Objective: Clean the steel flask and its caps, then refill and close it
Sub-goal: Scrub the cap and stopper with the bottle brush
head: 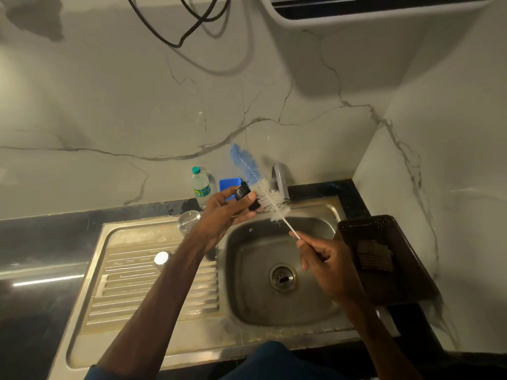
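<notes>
Scrubbing stage, by the look of it. Gripping a black cap [245, 197] in the left hand [225, 212], above the back of the sink [238, 283]. Pinching the brush [273, 202] by its thin stem in the right hand [326, 259], with white bristles against the cap. Noting a steel cap [188, 220] on the drainboard and, nearby, a shiny round top [162, 258], perhaps the flask, partly hidden by the arm. Cannot tell whether either is washed. Left to do, probably: rinsing, refilling, maybe from the bottle [201, 187] on the desk, then closing.
</notes>
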Demonstrator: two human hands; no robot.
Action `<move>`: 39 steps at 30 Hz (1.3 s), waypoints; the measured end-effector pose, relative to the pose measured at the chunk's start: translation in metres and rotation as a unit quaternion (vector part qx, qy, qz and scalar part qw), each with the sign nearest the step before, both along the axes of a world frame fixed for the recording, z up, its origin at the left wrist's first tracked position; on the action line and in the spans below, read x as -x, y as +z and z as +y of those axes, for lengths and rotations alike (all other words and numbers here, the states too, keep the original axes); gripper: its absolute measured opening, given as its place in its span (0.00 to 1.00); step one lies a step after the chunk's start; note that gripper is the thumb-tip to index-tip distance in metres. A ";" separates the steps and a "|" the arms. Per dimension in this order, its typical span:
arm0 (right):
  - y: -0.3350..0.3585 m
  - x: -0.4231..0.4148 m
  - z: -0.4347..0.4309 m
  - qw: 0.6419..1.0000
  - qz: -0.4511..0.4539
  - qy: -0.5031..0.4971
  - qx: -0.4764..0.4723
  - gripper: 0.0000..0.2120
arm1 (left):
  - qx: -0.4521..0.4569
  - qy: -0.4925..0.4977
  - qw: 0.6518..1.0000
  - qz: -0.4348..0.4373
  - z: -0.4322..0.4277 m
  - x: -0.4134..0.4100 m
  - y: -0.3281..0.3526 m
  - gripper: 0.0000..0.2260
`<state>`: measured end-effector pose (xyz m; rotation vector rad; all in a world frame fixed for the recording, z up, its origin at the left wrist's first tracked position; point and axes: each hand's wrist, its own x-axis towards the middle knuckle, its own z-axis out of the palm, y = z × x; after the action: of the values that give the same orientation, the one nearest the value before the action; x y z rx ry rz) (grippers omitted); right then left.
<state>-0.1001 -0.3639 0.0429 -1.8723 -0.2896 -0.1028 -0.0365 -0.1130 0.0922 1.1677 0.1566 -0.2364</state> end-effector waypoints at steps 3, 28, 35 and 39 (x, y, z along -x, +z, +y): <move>0.005 -0.004 0.003 1.000 -0.006 -0.002 -0.012 0.13 | -0.021 -0.027 0.999 -0.011 -0.007 0.003 -0.003 0.21; 0.003 0.000 0.003 0.998 0.037 -0.017 -0.049 0.12 | 0.024 0.019 0.999 0.014 0.004 -0.009 -0.017 0.27; 0.008 0.002 0.003 0.997 0.049 -0.020 -0.048 0.13 | 0.085 0.010 0.996 0.026 0.005 -0.010 -0.021 0.23; 0.009 0.001 0.004 0.997 0.054 -0.027 -0.048 0.13 | 0.086 -0.001 0.995 0.045 -0.002 -0.009 -0.018 0.19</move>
<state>-0.1009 -0.3601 0.0523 -1.7835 -0.1579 -0.0517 -0.0272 -0.1147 0.0737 0.9866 0.2105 -0.2986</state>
